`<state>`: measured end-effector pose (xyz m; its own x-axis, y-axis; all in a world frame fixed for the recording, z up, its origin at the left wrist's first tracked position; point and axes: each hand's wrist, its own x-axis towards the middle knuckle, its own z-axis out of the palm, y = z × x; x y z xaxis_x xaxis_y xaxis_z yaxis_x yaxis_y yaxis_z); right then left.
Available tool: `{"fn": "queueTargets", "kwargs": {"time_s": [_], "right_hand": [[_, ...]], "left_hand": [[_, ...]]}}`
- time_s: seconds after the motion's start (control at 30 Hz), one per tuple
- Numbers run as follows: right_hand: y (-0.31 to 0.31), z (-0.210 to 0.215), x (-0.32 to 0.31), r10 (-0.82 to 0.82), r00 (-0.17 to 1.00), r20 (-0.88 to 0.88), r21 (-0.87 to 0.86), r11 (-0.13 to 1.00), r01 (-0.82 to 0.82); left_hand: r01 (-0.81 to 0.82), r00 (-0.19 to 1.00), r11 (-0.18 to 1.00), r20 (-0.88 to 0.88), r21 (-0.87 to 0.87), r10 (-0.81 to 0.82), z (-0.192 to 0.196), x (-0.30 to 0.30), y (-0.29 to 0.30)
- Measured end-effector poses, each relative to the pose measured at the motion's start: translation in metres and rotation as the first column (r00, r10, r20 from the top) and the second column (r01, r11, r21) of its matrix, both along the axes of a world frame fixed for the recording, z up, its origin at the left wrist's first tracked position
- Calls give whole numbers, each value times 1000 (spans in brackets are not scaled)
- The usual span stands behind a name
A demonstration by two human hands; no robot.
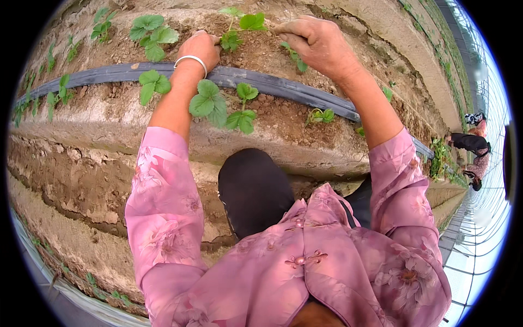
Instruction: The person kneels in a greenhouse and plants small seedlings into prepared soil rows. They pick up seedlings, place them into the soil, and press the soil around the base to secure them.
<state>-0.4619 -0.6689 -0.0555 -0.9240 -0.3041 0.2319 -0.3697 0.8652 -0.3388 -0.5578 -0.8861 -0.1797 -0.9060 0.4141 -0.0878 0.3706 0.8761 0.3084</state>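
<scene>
A young strawberry plant (231, 40) with toothed green leaves stands in the loose soil between my hands. My left hand (200, 47), with a white bangle at its wrist, is closed and low against the soil just left of the plant. Its fingertips are mostly hidden behind the hand. My right hand (315, 43) is on the plant's right, thumb and forefinger pinched together near a leaf. Whatever lies between those fingers is too small to make out. Below the right hand grows a small seedling (295, 56), partly covered by it.
A dark drip hose (272, 83) runs along the raised bed under my forearms. More strawberry plants (154, 36) grow on both sides of it. My dark-clad knee (255, 191) is against the bed's edge. At far right, people (473, 144) bend near a clump of green plants (442, 159).
</scene>
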Motion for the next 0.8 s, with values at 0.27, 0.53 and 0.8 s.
{"fn": "queueTargets", "kwargs": {"time_s": [0.27,0.53,0.8], "right_hand": [[170,39,181,-724,679,124,-396,592,702],[280,11,330,-920,304,248,-569,115,814],[343,-50,426,-939,103,327,-629,-134,766]], "left_hand": [[136,990,986,-61,97,-130,-9,-11,-4],[-127,992,885,59,448,113,74,13,9],[151,975,738,26,657,-222,135,145,155]]}}
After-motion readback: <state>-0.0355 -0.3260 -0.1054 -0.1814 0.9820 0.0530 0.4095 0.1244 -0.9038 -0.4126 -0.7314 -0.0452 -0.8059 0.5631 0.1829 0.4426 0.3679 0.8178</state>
